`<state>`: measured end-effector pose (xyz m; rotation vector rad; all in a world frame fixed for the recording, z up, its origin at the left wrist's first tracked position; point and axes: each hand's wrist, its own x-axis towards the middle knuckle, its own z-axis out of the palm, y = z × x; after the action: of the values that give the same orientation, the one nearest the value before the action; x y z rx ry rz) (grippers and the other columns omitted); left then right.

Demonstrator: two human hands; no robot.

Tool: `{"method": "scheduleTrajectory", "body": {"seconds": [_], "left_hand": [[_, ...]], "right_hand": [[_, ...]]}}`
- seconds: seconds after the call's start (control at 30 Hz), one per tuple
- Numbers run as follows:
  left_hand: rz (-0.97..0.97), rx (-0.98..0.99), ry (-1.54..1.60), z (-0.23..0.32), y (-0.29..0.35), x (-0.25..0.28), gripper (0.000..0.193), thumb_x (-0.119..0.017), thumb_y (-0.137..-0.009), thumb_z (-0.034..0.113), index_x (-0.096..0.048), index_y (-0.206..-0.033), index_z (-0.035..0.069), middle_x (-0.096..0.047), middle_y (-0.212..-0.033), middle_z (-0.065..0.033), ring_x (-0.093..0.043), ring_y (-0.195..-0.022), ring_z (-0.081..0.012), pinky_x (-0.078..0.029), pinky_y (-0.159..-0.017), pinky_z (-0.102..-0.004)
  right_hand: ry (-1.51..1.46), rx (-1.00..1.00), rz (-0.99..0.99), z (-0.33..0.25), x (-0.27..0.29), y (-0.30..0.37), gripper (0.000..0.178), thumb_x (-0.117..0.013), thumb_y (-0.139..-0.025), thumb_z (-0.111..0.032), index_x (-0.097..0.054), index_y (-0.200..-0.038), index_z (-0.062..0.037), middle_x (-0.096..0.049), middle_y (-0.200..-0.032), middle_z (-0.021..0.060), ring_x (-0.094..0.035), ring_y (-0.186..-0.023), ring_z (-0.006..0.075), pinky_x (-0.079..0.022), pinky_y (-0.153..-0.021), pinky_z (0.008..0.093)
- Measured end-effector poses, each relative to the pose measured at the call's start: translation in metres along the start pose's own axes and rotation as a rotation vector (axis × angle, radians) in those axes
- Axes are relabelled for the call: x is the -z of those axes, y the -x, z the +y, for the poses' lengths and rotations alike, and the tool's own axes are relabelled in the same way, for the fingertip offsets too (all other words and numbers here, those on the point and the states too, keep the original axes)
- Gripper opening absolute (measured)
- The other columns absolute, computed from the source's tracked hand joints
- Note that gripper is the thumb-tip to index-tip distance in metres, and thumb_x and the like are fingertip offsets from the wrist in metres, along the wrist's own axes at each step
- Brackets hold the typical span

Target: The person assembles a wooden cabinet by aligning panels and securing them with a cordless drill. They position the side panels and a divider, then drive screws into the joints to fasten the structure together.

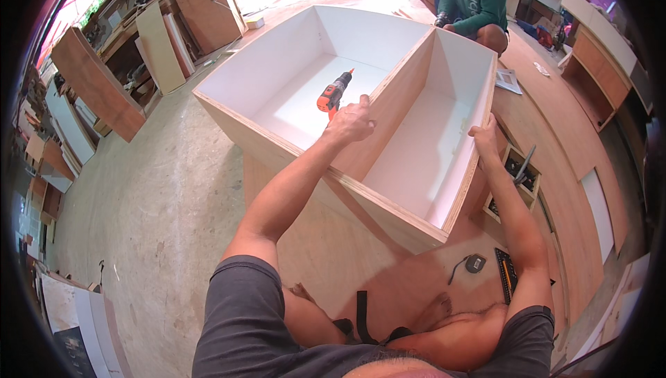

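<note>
An open plywood cabinet box (381, 213), white inside with bare wood edges, lies with its open side up in front of me. A lengthwise divider (395, 93) splits it into a wide left and a narrower right compartment. My left hand (352, 121) is closed over the divider's top edge. Behind that hand, an orange and black cordless drill (334, 93) is in the left compartment, its handle partly hidden. My right hand (485, 141) grips the edge of the right side panel (463, 187), fingers wrapped around it.
Another person (475, 0) in a green top squats at the far right corner, hands by the box. On my right are a wooden tray of hardware (533, 177), a tape measure (475, 263) and a black square (506, 274). Boards (104, 87) lean at left.
</note>
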<state>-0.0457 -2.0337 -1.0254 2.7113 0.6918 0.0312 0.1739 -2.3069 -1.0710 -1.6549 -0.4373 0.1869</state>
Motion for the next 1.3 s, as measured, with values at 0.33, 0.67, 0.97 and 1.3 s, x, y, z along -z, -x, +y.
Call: {"method": "scheduleTrajectory", "body": {"seconds": [0.33,0.67,0.97,1.3], "left_hand": [[0.029,-0.021,-0.010,-0.004,0.000,-0.002,0.054,-0.066,-0.095,0.029,-0.041,-0.128,-0.005,-0.069,-0.098,-0.0282,-0.070,-0.097,-0.0427,-0.055,-0.084,-0.0527],[0.037,-0.020,-0.022,-0.006,0.000,-0.003,0.054,-0.067,-0.094,0.029,-0.040,-0.129,-0.004,-0.069,-0.097,-0.0281,-0.070,-0.097,-0.0423,-0.055,-0.085,-0.0519],[0.111,-0.094,-0.044,-0.009,-0.011,-0.011,0.059,-0.070,-0.091,0.031,-0.039,-0.130,-0.001,-0.070,-0.096,-0.0306,-0.070,-0.097,-0.0460,-0.054,-0.084,-0.0530],[0.004,0.016,-0.028,0.001,0.001,0.004,0.059,-0.067,-0.093,0.031,-0.041,-0.133,-0.003,-0.070,-0.107,-0.0290,-0.070,-0.104,-0.0441,-0.056,-0.091,-0.0512]], "right_hand": [[-0.025,-0.039,-0.011,0.000,-0.003,0.001,0.089,-0.056,-0.079,0.003,-0.019,-0.159,-0.0010,-0.052,-0.138,0.0197,-0.056,-0.124,0.0281,-0.046,-0.106,0.0381],[-0.024,-0.008,0.007,0.002,-0.006,0.000,0.084,-0.056,-0.077,0.003,-0.027,-0.155,-0.0006,-0.053,-0.135,0.0184,-0.056,-0.123,0.0281,-0.045,-0.107,0.0387],[-0.029,0.054,-0.005,0.002,0.002,-0.004,0.076,-0.055,-0.077,0.003,-0.032,-0.149,-0.0023,-0.054,-0.130,0.0162,-0.056,-0.120,0.0264,-0.049,-0.100,0.0380],[-0.037,-0.018,0.010,-0.009,-0.006,0.004,0.076,-0.057,-0.077,0.005,-0.032,-0.148,-0.0003,-0.054,-0.124,0.0144,-0.058,-0.108,0.0222,-0.050,-0.091,0.0352]]}}
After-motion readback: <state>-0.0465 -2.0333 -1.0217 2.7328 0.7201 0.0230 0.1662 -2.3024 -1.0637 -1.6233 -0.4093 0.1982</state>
